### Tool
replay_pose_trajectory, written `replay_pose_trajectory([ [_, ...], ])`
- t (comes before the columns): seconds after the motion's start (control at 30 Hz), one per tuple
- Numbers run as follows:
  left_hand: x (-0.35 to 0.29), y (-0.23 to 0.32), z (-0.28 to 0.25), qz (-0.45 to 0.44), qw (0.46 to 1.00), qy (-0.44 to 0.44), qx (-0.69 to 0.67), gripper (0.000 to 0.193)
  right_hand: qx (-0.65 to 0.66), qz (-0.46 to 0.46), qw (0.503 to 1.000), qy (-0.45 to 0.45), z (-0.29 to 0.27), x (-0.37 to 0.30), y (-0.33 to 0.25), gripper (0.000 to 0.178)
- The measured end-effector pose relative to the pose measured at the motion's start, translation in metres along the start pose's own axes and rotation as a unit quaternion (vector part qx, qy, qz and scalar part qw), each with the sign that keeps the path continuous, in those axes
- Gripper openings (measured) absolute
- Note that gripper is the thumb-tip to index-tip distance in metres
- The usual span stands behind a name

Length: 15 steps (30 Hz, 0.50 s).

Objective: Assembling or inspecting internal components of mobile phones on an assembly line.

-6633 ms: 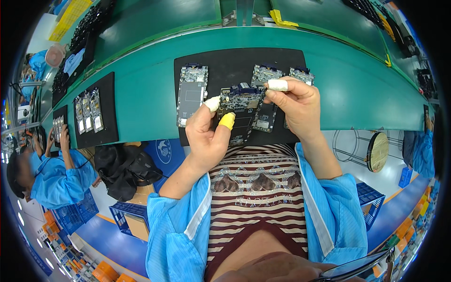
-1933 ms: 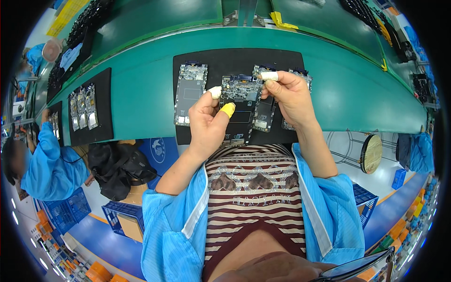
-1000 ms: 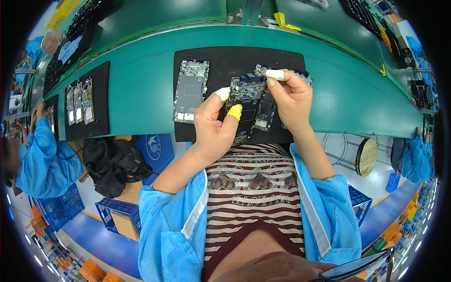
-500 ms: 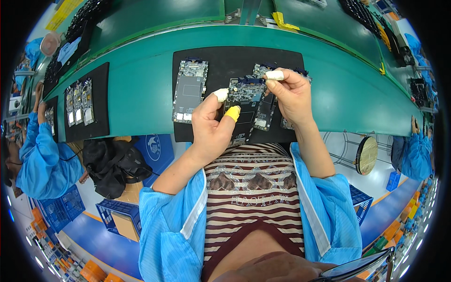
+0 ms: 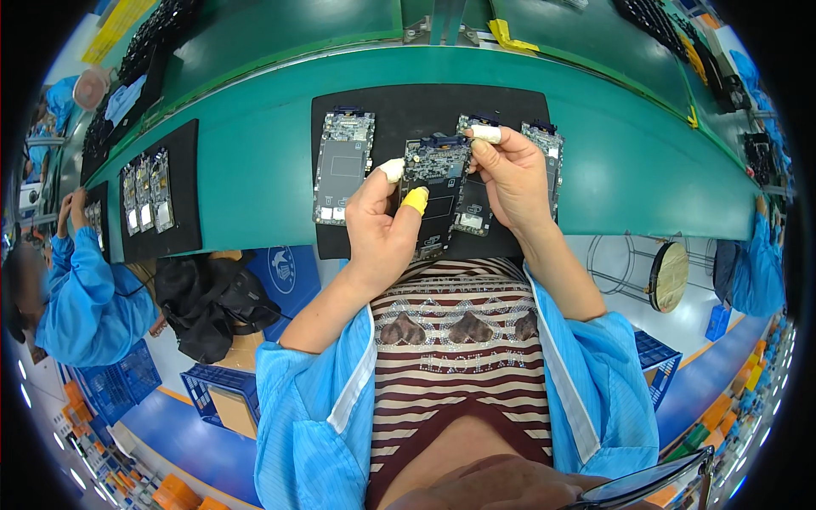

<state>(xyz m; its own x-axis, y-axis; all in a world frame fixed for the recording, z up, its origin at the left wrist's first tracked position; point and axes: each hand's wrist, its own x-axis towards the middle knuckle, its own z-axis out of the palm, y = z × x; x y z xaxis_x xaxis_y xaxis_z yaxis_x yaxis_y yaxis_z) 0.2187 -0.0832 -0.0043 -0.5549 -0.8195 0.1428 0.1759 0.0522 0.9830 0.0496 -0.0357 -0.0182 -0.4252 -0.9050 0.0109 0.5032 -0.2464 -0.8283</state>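
Note:
A long black circuit board (image 5: 436, 174) with a dark blue connector at its top is tilted up over the black mat (image 5: 404, 106). My left hand (image 5: 374, 238), with white and yellow finger cots, grips its left edge. At the board's upper right corner, my right hand (image 5: 517, 178) has thumb and white-cotted forefinger pinched together; what lies between them is too small to make out. Behind the held board another circuit board (image 5: 473, 223) lies partly hidden. A third board (image 5: 343, 166) rests at the mat's left, and one more board (image 5: 548, 149) shows beyond my right hand.
The mat lies on a green bench (image 5: 629, 170). To the left, another black mat (image 5: 183, 183) carries several boards, and a co-worker in blue (image 5: 89, 297) sits there. Yellow tape (image 5: 510, 38) marks the far ledge. A round stool (image 5: 670, 276) stands below at right.
Both hands and the held board have shifted slightly left. My right hand has moved a little, uncovering more of the board at the right.

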Motion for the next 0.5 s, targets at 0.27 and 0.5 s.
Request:
replay_pose_trajectory([
  [0.27,-0.0003,-0.0034,-0.0004,0.033,0.998,-0.001,0.048,0.026,-0.047,-0.011,0.999,0.014,0.0022,0.0005,-0.0041,0.015],
  [0.5,0.0007,0.0014,0.0053,0.053,0.996,0.039,0.060,0.025,-0.042,-0.012,0.999,-0.001,0.0026,0.0011,-0.0071,0.014],
])
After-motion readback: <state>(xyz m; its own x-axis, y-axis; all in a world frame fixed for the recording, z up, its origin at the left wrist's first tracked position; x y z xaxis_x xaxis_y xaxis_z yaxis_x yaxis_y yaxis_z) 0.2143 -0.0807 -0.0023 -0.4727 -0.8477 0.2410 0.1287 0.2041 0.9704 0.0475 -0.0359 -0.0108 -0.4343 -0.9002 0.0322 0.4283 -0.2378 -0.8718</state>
